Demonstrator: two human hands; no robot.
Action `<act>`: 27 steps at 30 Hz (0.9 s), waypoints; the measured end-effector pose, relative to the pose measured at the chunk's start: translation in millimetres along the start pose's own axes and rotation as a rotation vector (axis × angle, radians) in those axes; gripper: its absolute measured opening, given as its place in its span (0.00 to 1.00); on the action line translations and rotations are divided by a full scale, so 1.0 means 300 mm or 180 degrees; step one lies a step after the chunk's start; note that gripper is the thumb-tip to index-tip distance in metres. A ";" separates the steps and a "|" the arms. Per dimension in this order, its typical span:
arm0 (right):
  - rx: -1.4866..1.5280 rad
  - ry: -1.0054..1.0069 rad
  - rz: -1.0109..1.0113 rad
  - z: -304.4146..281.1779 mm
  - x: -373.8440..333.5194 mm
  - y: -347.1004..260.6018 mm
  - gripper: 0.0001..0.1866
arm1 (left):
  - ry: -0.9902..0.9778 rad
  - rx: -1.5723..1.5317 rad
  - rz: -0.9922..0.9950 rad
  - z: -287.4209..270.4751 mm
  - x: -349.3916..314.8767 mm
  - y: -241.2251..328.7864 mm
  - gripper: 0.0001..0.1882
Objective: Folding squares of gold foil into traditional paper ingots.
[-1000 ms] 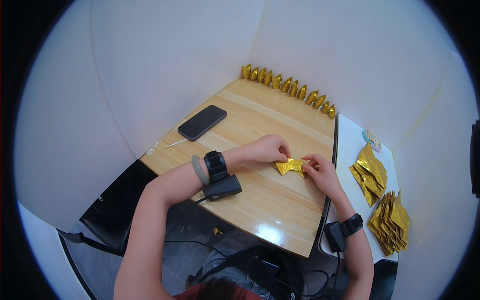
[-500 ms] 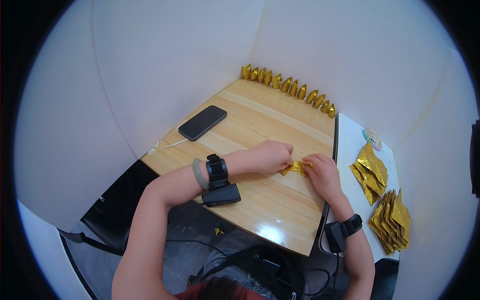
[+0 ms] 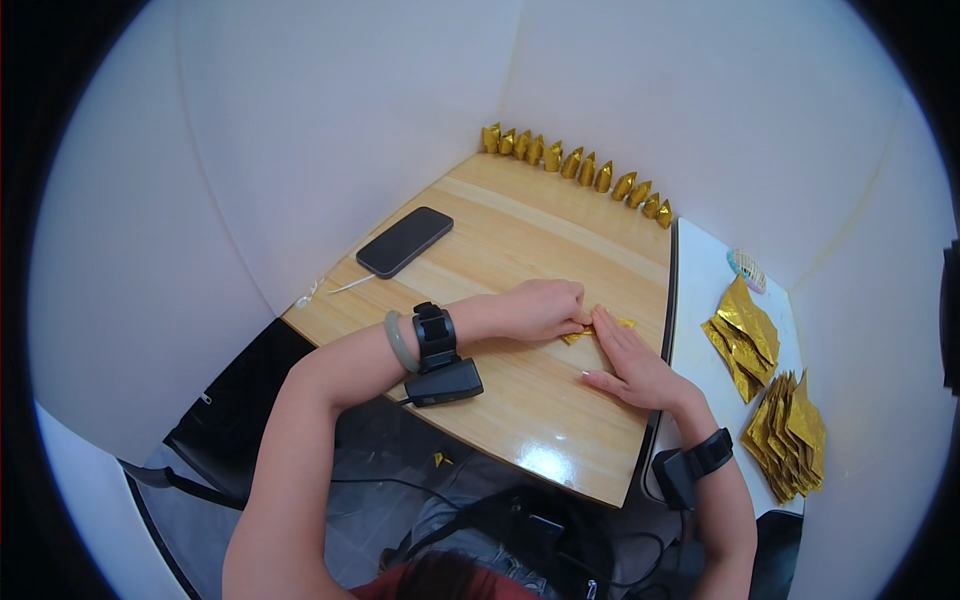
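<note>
A small folded piece of gold foil paper [image 3: 573,338] lies on the wooden table, mostly covered by my fingers. My left hand [image 3: 545,308] is closed in a pinch at its left end. Flat across the paper rests my right hand [image 3: 637,366], fingers straight and together, thumb spread out toward me. A bit of gold shows past its fingertips. Along the table's far edge stands a row of several folded gold foil pieces [image 3: 587,168] with pointed tops.
On the white surface at right lie a loose stack of gold foil sheets [image 3: 742,338], a thicker bundle of folded ones [image 3: 785,437] and a patterned oval object [image 3: 746,269]. A black phone [image 3: 405,242] with a white cable [image 3: 352,284] sits at left. White walls surround the wooden table [image 3: 480,400].
My right hand has gone from pinching the paper's right end to lying flat over it with straight fingers. My left hand keeps its pinch in nearly the same place.
</note>
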State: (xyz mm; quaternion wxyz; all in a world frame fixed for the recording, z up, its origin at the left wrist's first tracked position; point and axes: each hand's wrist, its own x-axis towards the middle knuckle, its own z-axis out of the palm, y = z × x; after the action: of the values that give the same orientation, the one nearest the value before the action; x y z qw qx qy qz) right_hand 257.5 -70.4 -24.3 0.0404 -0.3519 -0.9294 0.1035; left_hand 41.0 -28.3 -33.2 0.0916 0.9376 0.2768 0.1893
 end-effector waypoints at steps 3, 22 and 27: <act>-0.0292 -0.0162 0.0114 -0.017 -0.006 -0.011 0.44 | 0.0084 -0.0009 0.0021 0.007 -0.005 -0.006 0.10; -0.0522 -0.0144 0.0871 -0.037 -0.064 0.054 0.45 | -0.0039 0.0011 -0.0145 -0.005 -0.002 0.022 0.15; -0.0459 0.0532 0.1008 -0.020 -0.073 0.096 0.39 | 0.0007 0.0027 -0.0181 -0.006 -0.009 0.020 0.14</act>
State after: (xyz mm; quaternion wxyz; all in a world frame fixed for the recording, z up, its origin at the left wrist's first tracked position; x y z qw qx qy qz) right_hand 293.3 -62.7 -24.9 0.0752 -0.5031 -0.8609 0.0122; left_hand 40.9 -34.7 -30.6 0.0926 0.9296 0.3042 0.1864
